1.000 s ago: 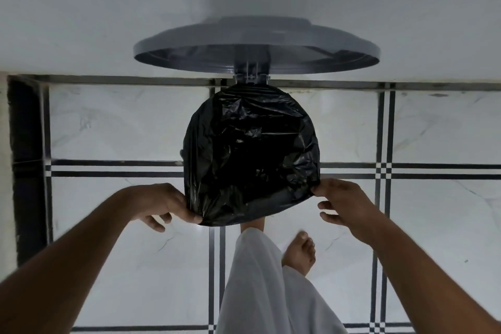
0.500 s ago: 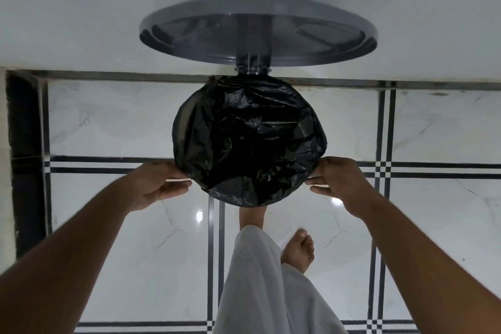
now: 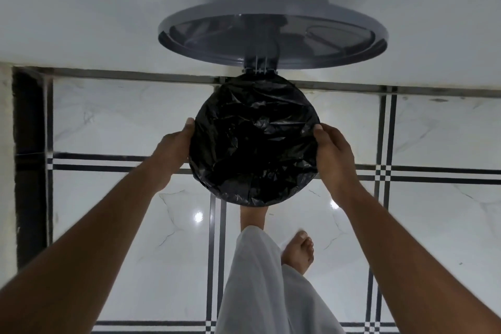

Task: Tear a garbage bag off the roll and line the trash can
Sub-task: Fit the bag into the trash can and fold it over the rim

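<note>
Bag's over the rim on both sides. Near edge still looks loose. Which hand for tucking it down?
Probably either. Left hand and right hand grip the garbage bag at mirrored rim spots, equally far from the ruffled near edge. No visible advantage.

No text, label or number seems readable anywhere.

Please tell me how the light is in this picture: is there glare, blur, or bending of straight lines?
Head view: dim, even light; two small glare spots on the glossy floor tiles; the black garbage bag swallows detail, only creases glint; forearms near the bottom corners look smeared; the wide lens slightly bows the dark tile lines; left hand and right hand stay reasonably sharp.
</note>
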